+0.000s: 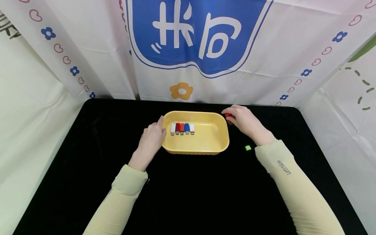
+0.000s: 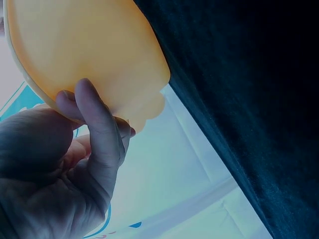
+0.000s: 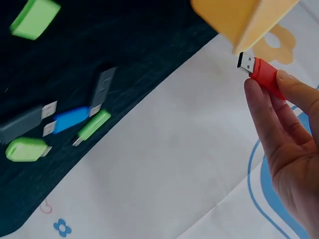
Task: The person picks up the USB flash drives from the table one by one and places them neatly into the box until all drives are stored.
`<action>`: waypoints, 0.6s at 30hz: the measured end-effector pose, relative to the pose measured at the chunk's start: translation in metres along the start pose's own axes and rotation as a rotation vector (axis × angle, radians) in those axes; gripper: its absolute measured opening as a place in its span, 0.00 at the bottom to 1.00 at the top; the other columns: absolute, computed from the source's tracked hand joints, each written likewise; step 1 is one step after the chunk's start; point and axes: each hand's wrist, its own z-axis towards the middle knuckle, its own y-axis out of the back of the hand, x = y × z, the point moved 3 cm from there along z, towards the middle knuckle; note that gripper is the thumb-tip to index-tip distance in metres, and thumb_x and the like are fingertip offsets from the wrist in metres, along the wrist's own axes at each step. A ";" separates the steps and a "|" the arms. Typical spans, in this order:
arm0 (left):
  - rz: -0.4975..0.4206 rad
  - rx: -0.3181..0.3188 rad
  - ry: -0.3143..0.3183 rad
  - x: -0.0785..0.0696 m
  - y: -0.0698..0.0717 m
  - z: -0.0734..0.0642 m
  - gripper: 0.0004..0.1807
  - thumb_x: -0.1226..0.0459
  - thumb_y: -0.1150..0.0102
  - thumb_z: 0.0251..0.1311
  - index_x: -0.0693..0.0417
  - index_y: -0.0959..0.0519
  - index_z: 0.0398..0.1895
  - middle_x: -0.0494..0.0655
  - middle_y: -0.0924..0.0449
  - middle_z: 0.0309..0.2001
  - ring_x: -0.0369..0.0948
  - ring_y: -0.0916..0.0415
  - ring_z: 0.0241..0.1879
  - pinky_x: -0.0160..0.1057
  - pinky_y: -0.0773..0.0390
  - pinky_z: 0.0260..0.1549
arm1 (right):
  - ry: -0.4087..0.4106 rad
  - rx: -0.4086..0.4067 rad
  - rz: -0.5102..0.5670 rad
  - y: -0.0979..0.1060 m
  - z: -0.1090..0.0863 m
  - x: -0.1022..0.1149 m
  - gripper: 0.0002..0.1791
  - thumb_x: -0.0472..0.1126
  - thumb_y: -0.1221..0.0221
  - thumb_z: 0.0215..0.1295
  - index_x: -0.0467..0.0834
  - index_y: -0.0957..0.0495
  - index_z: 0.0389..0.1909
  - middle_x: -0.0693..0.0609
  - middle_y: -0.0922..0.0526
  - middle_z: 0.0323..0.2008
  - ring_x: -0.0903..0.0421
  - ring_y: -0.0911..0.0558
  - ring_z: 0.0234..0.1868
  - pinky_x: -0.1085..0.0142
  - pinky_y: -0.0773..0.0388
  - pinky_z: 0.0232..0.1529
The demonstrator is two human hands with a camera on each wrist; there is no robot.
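Note:
My left hand (image 1: 149,138) grips the left rim of a yellow tray (image 1: 202,151). In the left wrist view its fingertips (image 2: 88,92) lie against the tray's outer wall. Just past the tray's right end, my right hand (image 1: 242,120) pinches a red USB flash drive (image 3: 266,74) between thumb and fingers, the metal plug pointing outward. Inside the tray, several flash drives stand side by side in a row at the left: a white one (image 1: 173,128), two reds (image 1: 182,127), a blue one (image 1: 187,127) and another white (image 1: 192,127).
On the black cloth (image 1: 188,195) right of the tray lies a small green piece (image 1: 248,148). The right wrist view shows more drives there, among them a blue one (image 3: 71,119), a green one (image 3: 93,124) and a dark one (image 3: 103,87). A printed white curtain (image 1: 102,65) hangs behind.

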 end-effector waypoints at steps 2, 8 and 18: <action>0.001 0.000 -0.002 0.001 0.000 0.000 0.28 0.67 0.45 0.69 0.65 0.34 0.71 0.63 0.17 0.37 0.45 0.26 0.18 0.36 0.27 0.13 | -0.012 0.005 0.033 0.001 0.003 0.004 0.13 0.31 0.40 0.68 0.38 0.18 0.52 0.45 0.16 0.37 0.51 0.19 0.36 0.54 0.18 0.46; -0.004 -0.011 -0.008 0.002 0.000 0.000 0.28 0.67 0.44 0.68 0.64 0.33 0.71 0.62 0.17 0.37 0.45 0.26 0.17 0.36 0.27 0.13 | -0.044 0.028 0.107 -0.004 0.015 0.015 0.14 0.29 0.39 0.66 0.39 0.17 0.51 0.45 0.14 0.40 0.50 0.18 0.40 0.55 0.18 0.47; -0.004 -0.008 -0.008 0.001 0.000 0.000 0.28 0.67 0.44 0.69 0.65 0.34 0.71 0.62 0.17 0.36 0.45 0.26 0.17 0.36 0.28 0.13 | -0.121 0.140 0.190 -0.024 0.034 0.026 0.16 0.30 0.38 0.66 0.37 0.19 0.54 0.44 0.13 0.42 0.50 0.17 0.44 0.54 0.19 0.53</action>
